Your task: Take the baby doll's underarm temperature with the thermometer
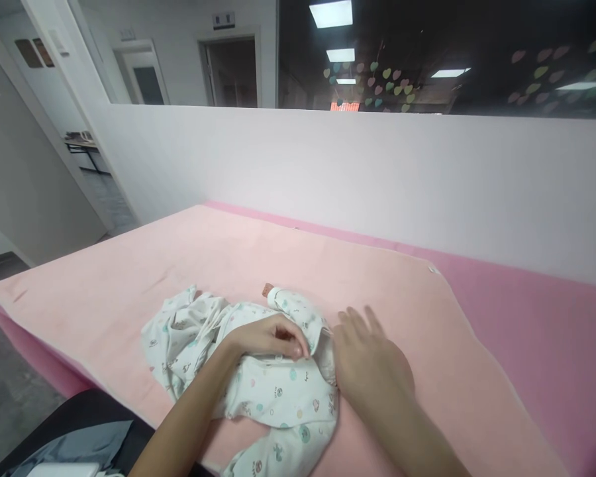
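Note:
A white baby garment (288, 391) with small coloured prints lies on the peach cover, its neck opening toward the right and its left part bunched up. One sleeve points away from me, with a small brown bit showing at its end; the other stretches toward me. My left hand (273, 336) rests on the garment's front, fingers curled and pinching the fabric edge by the neck opening. Beside that opening, at its right, is my right hand (370, 361), fingers stretched out and slightly blurred. Whether it touches the collar is hard to make out.
The peach cover (179, 245) lies over a pink surface (541, 324). A white wall with dark glass (451, 53) above it runs along the far side. At lower left are a dark floor (20, 384) and a white object (64, 470) by my lap.

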